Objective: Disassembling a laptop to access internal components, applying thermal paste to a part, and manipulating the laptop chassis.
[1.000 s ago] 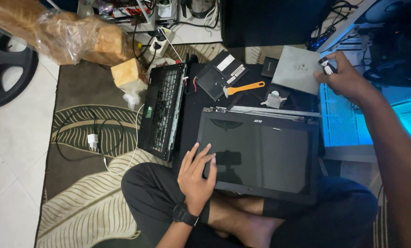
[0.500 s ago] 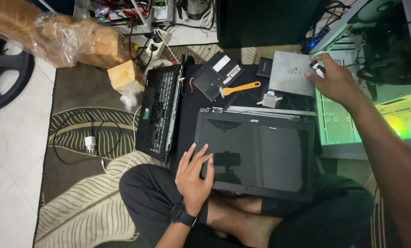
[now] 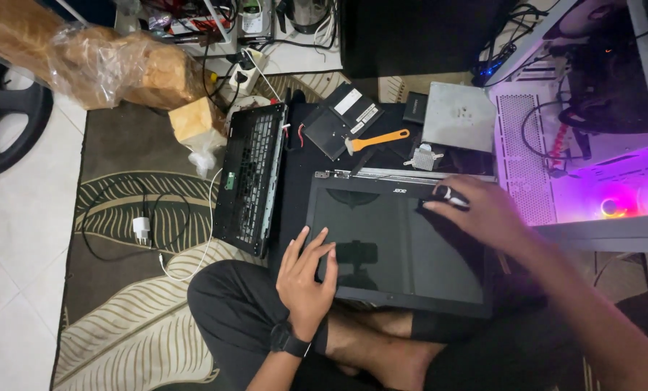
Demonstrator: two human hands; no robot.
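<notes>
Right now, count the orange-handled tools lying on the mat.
1. The orange-handled tool lies above the laptop screen panel, between the black drive and the grey metal plate. Others may be hidden under the right hand or in the clutter.

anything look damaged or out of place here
Yes: the laptop is in pieces. Its screen panel lies detached across the person's lap, and the keyboard frame sits apart on the mat, tilted. Nothing looks spilled or cracked.
</notes>
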